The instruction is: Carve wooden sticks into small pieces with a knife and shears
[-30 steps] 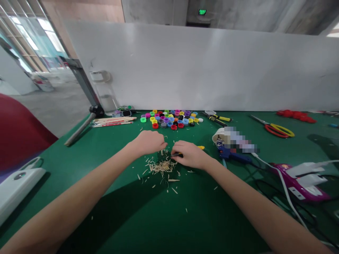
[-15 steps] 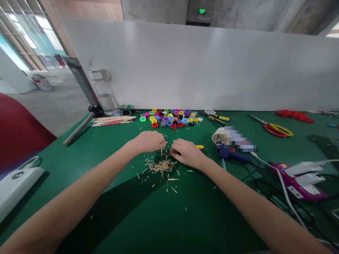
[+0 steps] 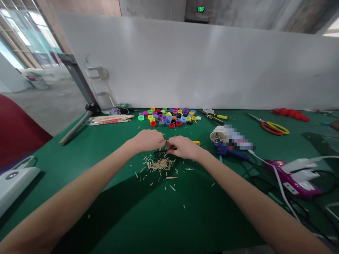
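My right hand [image 3: 182, 146] is closed around a yellow-handled utility knife [image 3: 196, 143]. Its dark blade points left, low over the green table. Right beside it, my left hand [image 3: 150, 140] is closed, with thumb and forefinger pinched near the blade; whatever sits in that pinch is hidden or too small to make out. Just below both hands lies a heap of pale wood shavings [image 3: 160, 164], with loose slivers scattered around. One larger pointed sliver [image 3: 172, 177] rests in front of the heap.
Many coloured bottle caps [image 3: 166, 118] lie behind my hands. Wooden sticks [image 3: 111, 120] are at back left. To the right are a blue glue gun [image 3: 233, 152], pliers [image 3: 215, 118], scissors [image 3: 272, 127] and a purple power strip [image 3: 293, 180] with cables. A white board [image 3: 201, 63] stands behind.
My right hand has tilted and shifted slightly up and left, so more of the knife blade shows. My left hand stays pinched beside it. The whole view has shifted slightly.
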A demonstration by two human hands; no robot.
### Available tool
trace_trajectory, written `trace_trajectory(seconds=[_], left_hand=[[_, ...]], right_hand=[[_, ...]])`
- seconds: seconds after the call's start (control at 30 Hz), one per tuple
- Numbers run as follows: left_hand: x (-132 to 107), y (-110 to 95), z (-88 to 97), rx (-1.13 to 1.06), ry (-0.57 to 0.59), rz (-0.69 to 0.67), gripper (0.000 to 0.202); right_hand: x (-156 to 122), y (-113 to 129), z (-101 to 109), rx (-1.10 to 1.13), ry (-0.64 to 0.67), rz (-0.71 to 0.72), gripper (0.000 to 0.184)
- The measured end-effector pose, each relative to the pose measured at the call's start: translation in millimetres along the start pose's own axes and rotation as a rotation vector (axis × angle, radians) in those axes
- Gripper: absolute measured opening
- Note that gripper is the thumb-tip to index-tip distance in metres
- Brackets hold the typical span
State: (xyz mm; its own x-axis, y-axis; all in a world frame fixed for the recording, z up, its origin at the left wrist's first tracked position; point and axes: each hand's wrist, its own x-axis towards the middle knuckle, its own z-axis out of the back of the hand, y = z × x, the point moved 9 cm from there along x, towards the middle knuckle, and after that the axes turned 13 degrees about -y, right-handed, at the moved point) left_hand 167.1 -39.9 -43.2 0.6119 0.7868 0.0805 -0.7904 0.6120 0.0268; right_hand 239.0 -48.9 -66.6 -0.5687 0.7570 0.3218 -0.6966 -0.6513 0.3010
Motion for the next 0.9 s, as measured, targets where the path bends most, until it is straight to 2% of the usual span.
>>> trace_trajectory(seconds=[0.2,0.27,0.4,0.43,0.53,0.63,0.77,0.9], left_hand=[[-6.1,-4.5,11.3,0.136,-0.055,0.023,0.046],[-8.9,-5.7,13.5,0.103,-0.048,-0.007,0.044],[-15.4,-4.7,5.0,-0.179,0.135,-0.091,0.032],[-15.4,-1.4,5.5,-0.207,0.143,-0.089,0.029],[-12.7,7.1,9.8,-0.231,0.115,-0.076,0.024],[-12.8,7.3,11.4,-0.246,0.117,-0.082,0.023],[-15.6,-3.2,18.7,-0.205,0.076,-0.14,0.022],[-17.8,-15.4,24.6,-0.142,0.014,-0.201,0.023]], right_hand=[[0.2,-0.4,-1.1,0.061,0.047,-0.015,0.008],[-0.3,-0.2,0.0,0.057,0.033,-0.014,0.008],[0.1,-0.5,1.5,0.028,0.01,-0.017,0.009],[0.3,0.0,1.7,0.021,0.007,-0.012,0.009],[-0.9,3.0,1.5,0.007,0.004,0.017,0.007],[-5.9,9.7,4.2,-0.023,-0.046,0.078,0.005],[-16.9,18.8,8.9,-0.068,-0.117,0.179,0.007],[-22.5,21.0,10.9,-0.089,-0.108,0.239,0.007]])
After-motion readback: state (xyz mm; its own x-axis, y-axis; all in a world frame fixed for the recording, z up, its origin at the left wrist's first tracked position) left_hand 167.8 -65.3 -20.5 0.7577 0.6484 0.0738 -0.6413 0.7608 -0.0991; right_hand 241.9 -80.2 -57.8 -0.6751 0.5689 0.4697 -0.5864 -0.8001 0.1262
